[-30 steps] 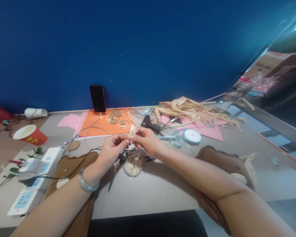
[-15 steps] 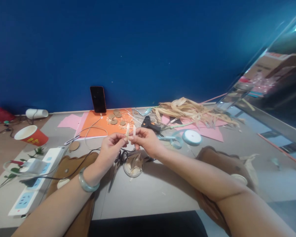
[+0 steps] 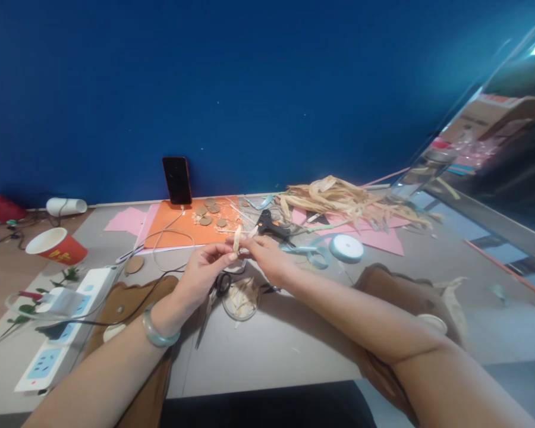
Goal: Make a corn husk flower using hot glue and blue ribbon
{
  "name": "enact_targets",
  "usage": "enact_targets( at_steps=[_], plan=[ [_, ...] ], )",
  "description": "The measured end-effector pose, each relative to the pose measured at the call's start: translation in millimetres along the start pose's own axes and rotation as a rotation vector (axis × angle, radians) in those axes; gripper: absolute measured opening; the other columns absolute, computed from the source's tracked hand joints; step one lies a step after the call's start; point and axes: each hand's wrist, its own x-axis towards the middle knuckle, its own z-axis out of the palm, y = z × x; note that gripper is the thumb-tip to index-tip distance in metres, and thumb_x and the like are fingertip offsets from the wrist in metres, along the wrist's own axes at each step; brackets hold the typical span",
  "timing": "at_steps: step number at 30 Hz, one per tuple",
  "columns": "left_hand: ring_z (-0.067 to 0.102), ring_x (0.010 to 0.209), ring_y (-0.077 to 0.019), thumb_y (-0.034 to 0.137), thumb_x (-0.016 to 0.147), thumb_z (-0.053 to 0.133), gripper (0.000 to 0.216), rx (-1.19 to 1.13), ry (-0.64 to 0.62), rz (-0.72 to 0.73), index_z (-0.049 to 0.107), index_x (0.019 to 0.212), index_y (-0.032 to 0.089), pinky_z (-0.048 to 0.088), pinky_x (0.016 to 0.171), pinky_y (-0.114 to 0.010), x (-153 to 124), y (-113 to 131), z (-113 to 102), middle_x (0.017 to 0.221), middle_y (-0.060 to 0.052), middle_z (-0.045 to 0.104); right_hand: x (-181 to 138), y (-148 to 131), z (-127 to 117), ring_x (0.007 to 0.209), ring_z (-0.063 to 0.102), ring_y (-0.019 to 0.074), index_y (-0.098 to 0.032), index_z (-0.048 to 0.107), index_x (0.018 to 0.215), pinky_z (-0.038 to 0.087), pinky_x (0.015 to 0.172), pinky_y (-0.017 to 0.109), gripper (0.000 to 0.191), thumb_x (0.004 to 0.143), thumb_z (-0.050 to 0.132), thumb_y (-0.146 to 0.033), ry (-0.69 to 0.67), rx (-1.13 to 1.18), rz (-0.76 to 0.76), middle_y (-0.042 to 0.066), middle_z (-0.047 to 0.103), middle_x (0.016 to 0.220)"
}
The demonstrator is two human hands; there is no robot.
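Observation:
My left hand pinches a small pale piece of corn husk that stands up between thumb and fingers. Beside it, my right hand is closed with its fingertips meeting the left ones; a second pale husk tip pokes up there. Below the hands sits a clear round dish of cut husk pieces. Black-handled scissors lie just left of the dish, partly behind my left hand. A black glue gun rests behind my right hand.
A pile of dried corn husks lies at the back right, near a blue ribbon roll. Wooden discs rest on orange paper. At left are a power strip and red paper cup; a phone leans on the wall.
Both hands have shifted slightly right and drawn closer together. The two husk tips, upright before, now lean rightward, and the right one is more hidden by the fingers.

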Motion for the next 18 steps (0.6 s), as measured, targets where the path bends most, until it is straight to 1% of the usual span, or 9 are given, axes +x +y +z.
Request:
enact_targets(
  at_steps=[3,6,10,13,18],
  plan=[
    [0.065,0.076,-0.016,0.031,0.063,0.081,0.022,-0.037,-0.045,-0.008,0.069,0.073,0.016,0.05,0.076,-0.029,-0.3,-1.7,0.4,0.082,-0.004,0.072,-3.3,2.7,3.7,0.08,0.061,0.0153,-0.016,0.073,0.071,0.048,0.082,0.031,0.039,0.08,0.062,-0.052,-0.046,0.049,0.051,0.006,0.07,0.085],
    [0.065,0.079,-0.0164,0.031,0.064,0.08,0.02,-0.056,-0.078,0.004,0.069,0.071,0.016,0.051,0.078,-0.031,-0.6,-2.1,1.4,0.087,-0.005,0.071,-6.9,6.8,8.7,0.079,0.061,0.0149,-0.019,0.074,0.078,0.048,0.079,0.029,0.035,0.081,0.059,-0.052,-0.098,0.092,0.088,0.004,0.07,0.084],
    [0.064,0.078,-0.015,0.031,0.064,0.08,0.019,-0.039,-0.049,0.027,0.07,0.07,0.016,0.052,0.077,-0.029,-1.4,-1.4,2.5,0.089,-0.004,0.071,-9.0,10.0,12.2,0.081,0.06,0.0156,-0.02,0.073,0.079,0.048,0.076,0.028,0.033,0.081,0.059,-0.05,-0.129,0.119,0.087,0.003,0.069,0.084],
    [0.064,0.077,-0.0148,0.032,0.064,0.08,0.019,-0.006,-0.001,0.037,0.07,0.071,0.017,0.052,0.075,-0.029,-2.5,0.7,2.1,0.088,-0.004,0.072,-8.6,7.9,10.5,0.079,0.058,0.0142,-0.019,0.071,0.078,0.047,0.077,0.028,0.03,0.081,0.06,-0.046,-0.095,0.099,0.044,0.004,0.068,0.084],
    [0.064,0.071,-0.0148,0.032,0.065,0.08,0.019,0.075,0.061,0.051,0.072,0.074,0.017,0.051,0.073,-0.028,-3.4,4.4,0.0,0.076,-0.003,0.072,-10.1,-1.7,6.5,0.069,0.052,0.0109,-0.017,0.065,0.071,0.042,0.071,0.025,0.022,0.078,0.067,-0.037,-0.018,-0.016,-0.116,-0.002,0.06,0.07]
  ],
)
